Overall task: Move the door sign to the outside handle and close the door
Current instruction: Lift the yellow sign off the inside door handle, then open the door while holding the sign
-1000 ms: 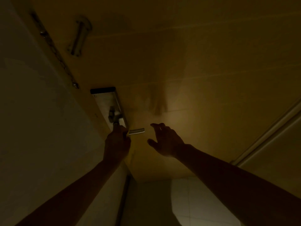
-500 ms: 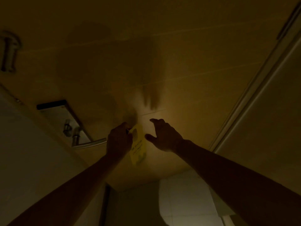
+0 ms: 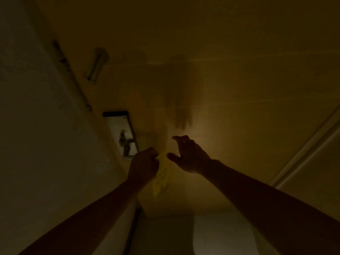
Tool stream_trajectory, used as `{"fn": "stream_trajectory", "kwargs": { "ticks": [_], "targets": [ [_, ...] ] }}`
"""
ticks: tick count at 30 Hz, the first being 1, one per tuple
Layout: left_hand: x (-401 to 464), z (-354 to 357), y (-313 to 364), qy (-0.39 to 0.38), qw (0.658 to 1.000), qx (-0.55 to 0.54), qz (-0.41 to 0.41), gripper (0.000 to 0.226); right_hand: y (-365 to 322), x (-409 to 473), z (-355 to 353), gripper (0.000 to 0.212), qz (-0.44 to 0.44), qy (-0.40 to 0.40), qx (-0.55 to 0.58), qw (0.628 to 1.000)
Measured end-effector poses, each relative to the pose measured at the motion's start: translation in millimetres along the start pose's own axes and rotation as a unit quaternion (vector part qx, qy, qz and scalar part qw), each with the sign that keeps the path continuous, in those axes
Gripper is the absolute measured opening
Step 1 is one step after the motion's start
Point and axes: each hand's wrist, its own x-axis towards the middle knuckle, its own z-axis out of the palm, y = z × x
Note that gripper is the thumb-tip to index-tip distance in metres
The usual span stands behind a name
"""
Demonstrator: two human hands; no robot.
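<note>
The scene is dim. A wooden door (image 3: 230, 80) fills the upper view. A yellow door sign (image 3: 161, 176) with dark print hangs down in front of the door, below my left hand (image 3: 143, 165), which is shut on its top edge. The lever of the handle is hidden behind that hand; only the metal lock plate (image 3: 120, 133) shows just up and left of it. My right hand (image 3: 189, 156) hovers right of the sign with fingers spread, holding nothing.
A pale wall (image 3: 42, 126) stands at the left along the door's edge. A metal latch (image 3: 96, 64) sits high on the door. A door frame strip (image 3: 309, 150) runs diagonally at the right. Light floor tiles (image 3: 220, 234) show below.
The view has swung, bringing the lock plate back beside my left hand. My left hand keeps its hold on the yellow sign; my right hand has spread a little wider.
</note>
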Motion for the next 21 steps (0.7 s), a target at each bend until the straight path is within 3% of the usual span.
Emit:
{"fn": "stream_trajectory", "kwargs": {
  "ticks": [3,8,13,21],
  "targets": [
    [-20,-32,-39,-0.028,1.0,0.012,-0.001,0.017,-42,16,17,0.077,-0.05,-0.015,-0.005,0.999],
    [-48,-78,-96,-0.03,0.996,0.034,-0.076,0.008,-89,37,45,0.074,-0.093,-0.038,-0.056,0.993],
    [-69,-110,-149,0.017,0.989,0.04,-0.143,0.013,-129,58,75,0.076,-0.086,-0.099,-0.153,0.98],
    [-79,-113,-186,0.021,0.981,0.03,-0.189,0.016,-150,67,95,0.081,-0.011,-0.129,-0.162,0.978]
  ]
}}
